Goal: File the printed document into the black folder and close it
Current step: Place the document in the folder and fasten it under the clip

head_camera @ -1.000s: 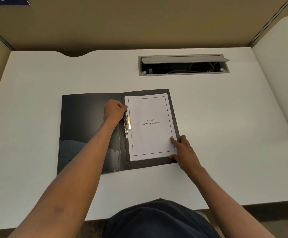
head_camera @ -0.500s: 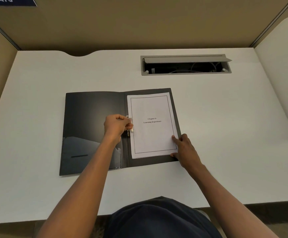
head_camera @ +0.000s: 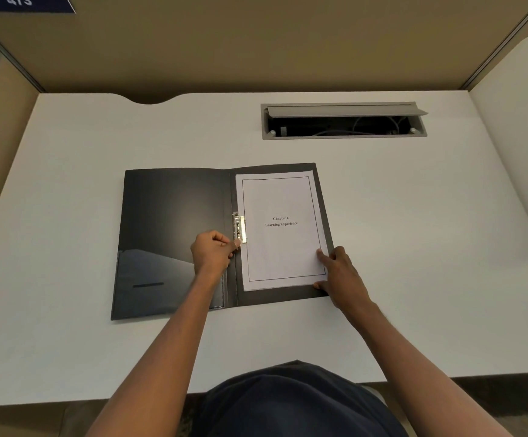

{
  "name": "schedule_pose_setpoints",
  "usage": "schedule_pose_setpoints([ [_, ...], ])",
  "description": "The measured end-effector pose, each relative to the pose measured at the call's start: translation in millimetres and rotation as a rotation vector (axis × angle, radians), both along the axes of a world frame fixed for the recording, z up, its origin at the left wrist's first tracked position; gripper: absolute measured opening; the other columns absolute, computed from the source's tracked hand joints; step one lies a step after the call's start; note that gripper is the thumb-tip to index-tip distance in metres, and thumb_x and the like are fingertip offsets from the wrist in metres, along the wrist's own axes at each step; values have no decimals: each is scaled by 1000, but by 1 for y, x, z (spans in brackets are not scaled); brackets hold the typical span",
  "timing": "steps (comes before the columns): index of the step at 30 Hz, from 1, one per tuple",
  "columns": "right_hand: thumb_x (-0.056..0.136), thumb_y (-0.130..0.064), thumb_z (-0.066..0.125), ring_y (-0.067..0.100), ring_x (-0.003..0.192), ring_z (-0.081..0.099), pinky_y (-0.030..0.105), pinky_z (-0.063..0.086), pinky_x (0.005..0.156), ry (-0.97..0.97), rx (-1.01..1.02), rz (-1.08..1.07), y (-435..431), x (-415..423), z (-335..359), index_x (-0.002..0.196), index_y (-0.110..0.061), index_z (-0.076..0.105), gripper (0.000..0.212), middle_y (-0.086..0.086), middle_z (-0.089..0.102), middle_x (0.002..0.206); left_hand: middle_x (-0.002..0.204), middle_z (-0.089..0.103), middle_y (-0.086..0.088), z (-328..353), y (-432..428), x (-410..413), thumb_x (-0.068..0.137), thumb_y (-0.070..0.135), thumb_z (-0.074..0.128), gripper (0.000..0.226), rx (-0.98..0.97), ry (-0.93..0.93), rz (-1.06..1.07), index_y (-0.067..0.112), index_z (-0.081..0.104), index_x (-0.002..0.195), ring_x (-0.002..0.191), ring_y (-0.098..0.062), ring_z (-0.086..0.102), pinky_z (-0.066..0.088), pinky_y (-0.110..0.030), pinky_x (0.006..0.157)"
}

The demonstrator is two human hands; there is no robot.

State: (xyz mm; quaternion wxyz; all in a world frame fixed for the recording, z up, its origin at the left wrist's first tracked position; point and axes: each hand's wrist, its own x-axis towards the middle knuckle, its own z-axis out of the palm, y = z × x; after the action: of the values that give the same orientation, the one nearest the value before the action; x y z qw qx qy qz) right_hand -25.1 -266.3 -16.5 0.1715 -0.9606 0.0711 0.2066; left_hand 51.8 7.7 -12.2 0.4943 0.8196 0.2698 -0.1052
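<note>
The black folder lies open on the white desk. The printed document, titled "Chapter 6 Learning Experience", rests flat on the folder's right half. A metal clip by the spine sits over the paper's left edge. My left hand is curled, its thumb and fingertip pinching the clip's lower end. My right hand presses the document's lower right corner, fingers spread on the paper and the folder's edge.
A grey cable hatch stands open at the back of the desk, wires showing inside. Tan partition walls enclose the desk at the back and sides. The folder's left cover has a pocket at its bottom.
My left hand has slid down along the clip from its upper end to its lower end. The right hand has stayed on the document's lower right corner.
</note>
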Motion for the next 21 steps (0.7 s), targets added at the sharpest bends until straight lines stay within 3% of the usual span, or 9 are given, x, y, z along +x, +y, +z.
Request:
schedule_pose_setpoints([
  [3, 87, -21, 78, 24, 123, 47, 39, 55, 95, 0, -2, 4, 0, 0, 0, 157, -16, 36, 82, 6, 40, 129, 81, 74, -13, -3, -4, -3, 84, 21, 86, 23, 65, -13, -29, 3, 71, 84, 72, -25, 70, 61, -36, 70],
  [8, 87, -20, 78, 24, 123, 47, 39, 54, 95, 3, -2, 4, 0, 1, 0, 157, -16, 36, 81, 6, 41, 129, 81, 71, -10, -4, -7, -3, 82, 25, 87, 27, 123, 0, -50, 5, 69, 83, 74, -24, 67, 46, -24, 57],
  [15, 87, -20, 79, 25, 120, 49, 39, 55, 94, 3, -5, 2, 1, 0, 2, 156, -15, 37, 81, 7, 41, 128, 77, 68, -9, -5, -10, -3, 81, 27, 87, 31, 178, 1, -71, 4, 66, 80, 66, -19, 59, 40, -23, 55],
  [18, 87, -19, 78, 24, 119, 49, 39, 55, 93, -1, -1, 0, 1, 0, 2, 156, -15, 37, 81, 6, 41, 127, 77, 69, -10, -5, -10, -4, 82, 26, 87, 30, 182, -7, -87, 5, 65, 78, 69, -24, 65, 45, -24, 57],
  [21, 87, -20, 78, 23, 119, 48, 39, 55, 92, -6, 6, -3, 1, -1, 2, 156, -16, 37, 81, 5, 41, 125, 79, 72, -13, -2, -7, -3, 82, 26, 87, 30, 170, 9, -103, 4, 67, 81, 74, -31, 72, 61, -37, 68],
])
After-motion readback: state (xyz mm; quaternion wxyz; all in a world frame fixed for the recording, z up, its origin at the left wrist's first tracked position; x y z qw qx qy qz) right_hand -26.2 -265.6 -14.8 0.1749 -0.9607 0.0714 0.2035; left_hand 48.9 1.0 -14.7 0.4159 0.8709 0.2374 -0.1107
